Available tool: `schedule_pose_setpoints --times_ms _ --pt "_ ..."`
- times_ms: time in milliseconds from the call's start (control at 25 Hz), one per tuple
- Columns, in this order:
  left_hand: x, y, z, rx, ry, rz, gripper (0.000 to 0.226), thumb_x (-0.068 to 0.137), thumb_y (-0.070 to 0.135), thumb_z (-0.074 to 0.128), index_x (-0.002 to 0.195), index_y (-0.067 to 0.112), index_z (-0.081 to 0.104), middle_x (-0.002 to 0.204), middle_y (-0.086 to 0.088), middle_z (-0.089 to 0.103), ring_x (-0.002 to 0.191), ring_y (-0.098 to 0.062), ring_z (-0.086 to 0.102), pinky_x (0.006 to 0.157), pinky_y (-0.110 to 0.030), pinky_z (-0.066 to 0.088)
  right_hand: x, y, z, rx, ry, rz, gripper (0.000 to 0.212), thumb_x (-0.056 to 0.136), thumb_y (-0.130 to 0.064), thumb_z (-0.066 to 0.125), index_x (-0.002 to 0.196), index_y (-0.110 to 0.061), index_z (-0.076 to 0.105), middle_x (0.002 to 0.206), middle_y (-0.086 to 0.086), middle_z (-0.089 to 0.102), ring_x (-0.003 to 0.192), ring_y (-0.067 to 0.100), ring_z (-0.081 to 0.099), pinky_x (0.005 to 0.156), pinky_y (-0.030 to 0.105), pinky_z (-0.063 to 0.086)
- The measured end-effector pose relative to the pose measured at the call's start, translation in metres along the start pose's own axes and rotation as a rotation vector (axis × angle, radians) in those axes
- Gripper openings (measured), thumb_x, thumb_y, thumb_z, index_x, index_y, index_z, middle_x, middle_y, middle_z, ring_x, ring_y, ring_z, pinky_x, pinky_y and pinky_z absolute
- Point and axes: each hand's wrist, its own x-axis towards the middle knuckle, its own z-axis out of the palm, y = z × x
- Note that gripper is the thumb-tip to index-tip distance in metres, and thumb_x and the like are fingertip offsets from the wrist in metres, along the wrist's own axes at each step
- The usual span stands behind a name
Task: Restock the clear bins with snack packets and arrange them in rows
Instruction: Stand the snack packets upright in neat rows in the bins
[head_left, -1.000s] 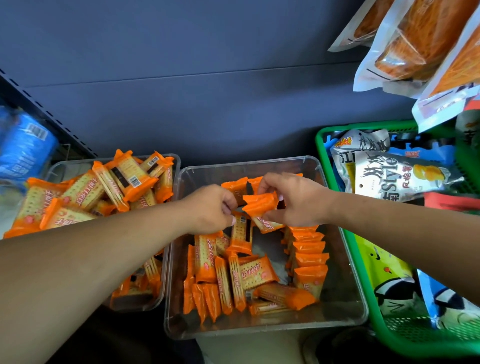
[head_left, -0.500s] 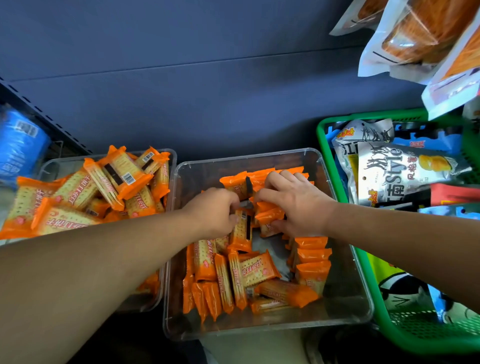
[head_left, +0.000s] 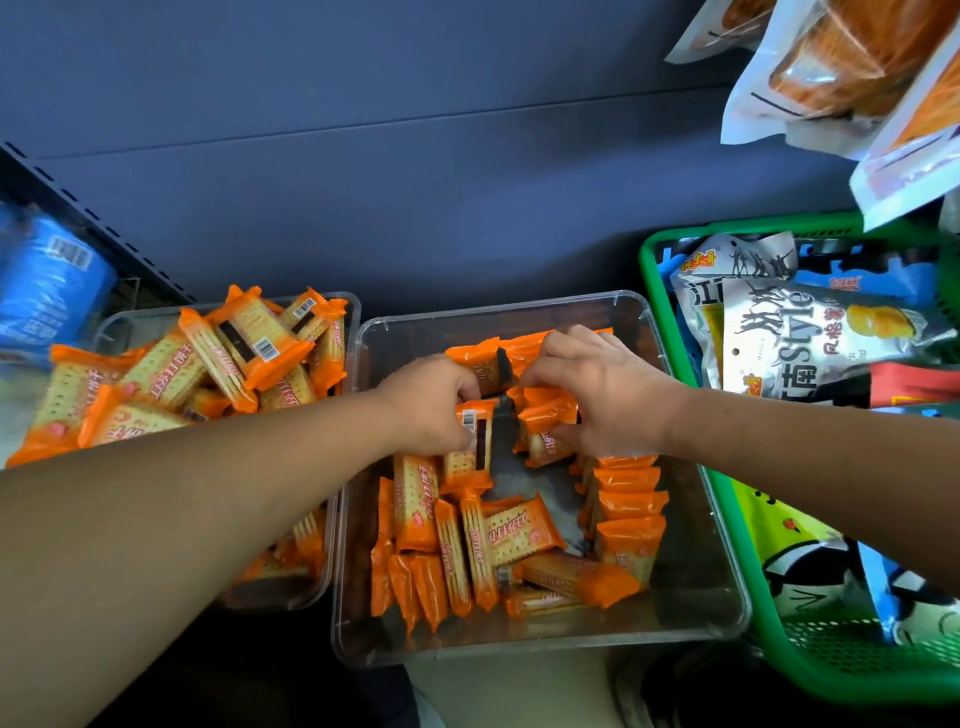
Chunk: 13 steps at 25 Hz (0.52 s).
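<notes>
Two clear bins sit side by side. The middle bin (head_left: 691, 587) holds several orange cracker packets (head_left: 511, 538), loose on the left and in an upright row (head_left: 628, 512) along the right. My left hand (head_left: 428, 402) grips a packet with a barcode (head_left: 475, 441) near the bin's far middle. Just right of it, my right hand (head_left: 605, 395) curls its fingers round a small bunch of orange packets (head_left: 545, 421). The left bin (head_left: 117, 325) is heaped with the same packets (head_left: 244, 345).
A green basket (head_left: 727, 525) with larger snack bags stands right of the middle bin. Orange-and-white bags (head_left: 831, 67) hang at the top right. A dark blue panel rises behind the bins. Blue packs (head_left: 47, 286) lie at the far left.
My right hand has come down from holding packets above the bin and now grips a bunch inside it. My left hand has closed on the barcode packet. The camera has shifted slightly.
</notes>
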Motion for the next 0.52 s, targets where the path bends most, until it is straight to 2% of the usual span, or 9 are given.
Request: schedule_pose_setpoints --times_ms 80,200,320,440,520 --pt "-0.015 -0.006 -0.018 -0.137 0.015 -0.005 0.019 0.081 0.031 0.086 0.097 0.030 0.076 0.099 0.007 0.071 0.092 -0.013 0.067 0.085 -0.039 0.060 0.001 -0.005 0.001 -0.022 -0.009 -0.053 0.069 0.084 -0.039 0.079 0.146 -0.035 0.048 0.130 -0.007 0.052 0.121 0.018 0.042 0.110 0.043 0.039" --pt "-0.038 -0.012 -0.038 -0.278 0.063 -0.010 0.015 0.083 0.020 0.086 0.092 0.030 0.078 0.084 0.008 0.076 0.081 -0.011 0.072 0.081 -0.042 0.063 0.001 -0.010 0.001 -0.121 -0.036 -0.083 0.062 0.092 -0.042 0.072 0.148 -0.042 0.047 0.131 -0.004 0.048 0.124 0.021 0.041 0.111 0.043 0.035" --pt "-0.058 -0.011 -0.044 -0.529 0.094 -0.038 0.029 0.074 0.005 0.088 0.090 0.028 0.080 0.086 0.006 0.079 0.087 -0.015 0.076 0.087 -0.045 0.063 -0.004 -0.013 0.004 -0.282 -0.070 -0.061 0.061 0.097 -0.047 0.064 0.152 -0.044 0.039 0.136 0.000 0.041 0.127 0.025 0.036 0.109 0.044 0.032" --pt "-0.065 -0.008 -0.042 -0.589 -0.062 -0.038 0.041 0.065 0.015 0.091 0.100 0.032 0.078 0.097 0.006 0.079 0.093 -0.013 0.076 0.090 -0.042 0.063 -0.008 -0.014 0.012 -0.352 -0.067 -0.050 0.072 0.096 -0.048 0.063 0.157 -0.046 0.024 0.137 0.002 0.035 0.127 0.027 0.035 0.108 0.046 0.033" --pt "-0.064 -0.007 -0.042 -0.551 -0.053 -0.023 0.032 0.070 0.024 0.094 0.096 0.032 0.079 0.098 0.009 0.077 0.086 -0.004 0.072 0.079 -0.030 0.061 -0.005 -0.012 0.011 -0.337 -0.062 -0.047 0.078 0.093 -0.051 0.066 0.157 -0.047 0.022 0.135 0.000 0.034 0.128 0.026 0.035 0.108 0.045 0.032"
